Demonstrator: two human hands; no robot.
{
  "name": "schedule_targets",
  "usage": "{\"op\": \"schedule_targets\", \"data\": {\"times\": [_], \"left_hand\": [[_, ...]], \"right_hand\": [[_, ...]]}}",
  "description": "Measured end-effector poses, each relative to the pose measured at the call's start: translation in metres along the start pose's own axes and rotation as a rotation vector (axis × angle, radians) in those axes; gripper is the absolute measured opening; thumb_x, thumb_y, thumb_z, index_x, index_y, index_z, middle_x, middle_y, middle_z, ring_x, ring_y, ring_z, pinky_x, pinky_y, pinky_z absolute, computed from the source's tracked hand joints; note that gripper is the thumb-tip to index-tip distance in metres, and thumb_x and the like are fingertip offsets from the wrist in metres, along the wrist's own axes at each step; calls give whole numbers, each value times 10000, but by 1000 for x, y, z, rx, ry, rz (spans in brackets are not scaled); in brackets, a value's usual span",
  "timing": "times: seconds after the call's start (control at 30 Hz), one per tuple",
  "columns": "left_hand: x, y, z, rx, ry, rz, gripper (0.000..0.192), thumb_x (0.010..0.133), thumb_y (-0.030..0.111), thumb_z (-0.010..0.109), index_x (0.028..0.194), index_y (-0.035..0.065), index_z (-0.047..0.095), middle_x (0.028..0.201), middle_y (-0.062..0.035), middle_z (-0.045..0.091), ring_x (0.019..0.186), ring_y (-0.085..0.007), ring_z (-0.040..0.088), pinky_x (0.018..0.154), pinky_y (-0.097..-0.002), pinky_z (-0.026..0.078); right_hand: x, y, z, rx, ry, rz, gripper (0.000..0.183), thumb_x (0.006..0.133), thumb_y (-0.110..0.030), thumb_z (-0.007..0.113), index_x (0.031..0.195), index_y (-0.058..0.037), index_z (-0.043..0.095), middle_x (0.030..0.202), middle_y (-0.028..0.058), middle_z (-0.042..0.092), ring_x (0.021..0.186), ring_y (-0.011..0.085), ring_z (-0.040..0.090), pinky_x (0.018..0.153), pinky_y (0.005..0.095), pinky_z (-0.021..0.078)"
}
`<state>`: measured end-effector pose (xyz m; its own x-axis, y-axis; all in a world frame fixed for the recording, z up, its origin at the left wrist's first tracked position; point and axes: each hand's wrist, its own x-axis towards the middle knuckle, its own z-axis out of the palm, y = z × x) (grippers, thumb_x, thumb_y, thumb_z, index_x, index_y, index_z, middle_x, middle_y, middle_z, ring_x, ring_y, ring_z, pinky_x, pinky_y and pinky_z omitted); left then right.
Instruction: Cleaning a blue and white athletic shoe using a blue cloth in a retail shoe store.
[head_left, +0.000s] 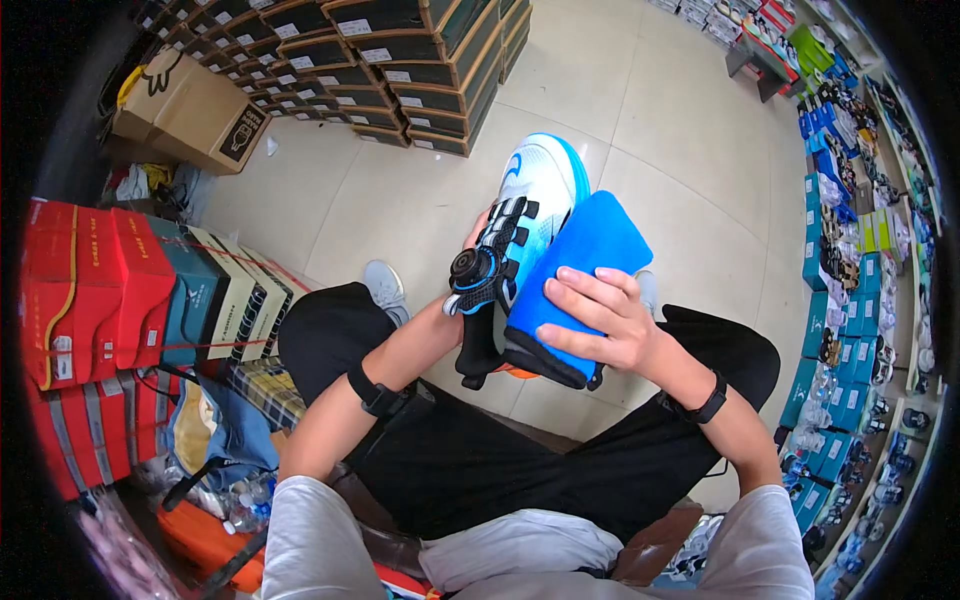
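A white and light-blue sneaker (536, 195) with black lace loops and a round black dial on its tongue is held up in front of me, toe pointing away. My left hand (478, 229) is mostly hidden behind the shoe and supports it from its left side and underneath. My right hand (600, 315) grips a folded blue cloth (592, 247) with a black edge, fingers spread over its face. The cloth lies against the right side of the shoe and covers part of it.
Stacked dark shoe boxes (442, 82) stand ahead. A cardboard carton (187, 112) is at the upper left, red shoe boxes (90, 285) at the left beside a blue bag (232, 427). Shelves with shoes and teal boxes (844, 360) line the right. Tiled floor (675, 150) lies beyond the shoe.
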<state>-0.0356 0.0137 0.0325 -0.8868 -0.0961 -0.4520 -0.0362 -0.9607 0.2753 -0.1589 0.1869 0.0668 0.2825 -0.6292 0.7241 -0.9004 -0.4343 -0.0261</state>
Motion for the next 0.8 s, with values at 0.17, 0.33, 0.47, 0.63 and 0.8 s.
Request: {"op": "schedule_targets", "data": {"times": [0.17,0.33,0.47,0.63,0.8], "left_hand": [[13,-1,-26,7,-174,64,427,1064,477,488,1262,129,637,1074,-71,713,910,-191,712,841,-357,600],[16,-2,-43,7,-326,142,403,1069,446,497,1280,126,620,1054,-72,706,885,-176,711,789,-329,611],[15,-3,-39,23,-282,121,373,1070,411,505,1287,126,609,1029,-63,697,856,-154,705,753,-304,611],[16,-4,-30,34,-213,74,333,1072,363,517,1294,128,597,994,-47,685,814,-123,695,710,-272,606],[5,-18,-9,289,22,406,272,1073,244,529,1317,131,571,980,-16,660,710,-72,661,640,-249,604]], "right_hand": [[8,17,-20,20,-114,218,470,915,-107,634,1382,-158,644,1497,140,567,1382,284,536,1118,424,368],[10,26,-10,59,-9,418,521,884,-79,634,1405,-91,619,1517,183,529,1390,367,513,1104,481,399],[5,16,-9,94,-47,269,492,889,-50,625,1380,-80,628,1501,172,545,1366,355,538,1080,466,442],[8,23,-19,46,-70,125,403,943,-86,592,1342,-85,647,1465,163,582,1331,328,578,1063,436,463],[10,33,-15,73,14,363,518,872,-74,667,1389,-77,630,1492,188,552,1377,374,530,1099,477,424]]}}
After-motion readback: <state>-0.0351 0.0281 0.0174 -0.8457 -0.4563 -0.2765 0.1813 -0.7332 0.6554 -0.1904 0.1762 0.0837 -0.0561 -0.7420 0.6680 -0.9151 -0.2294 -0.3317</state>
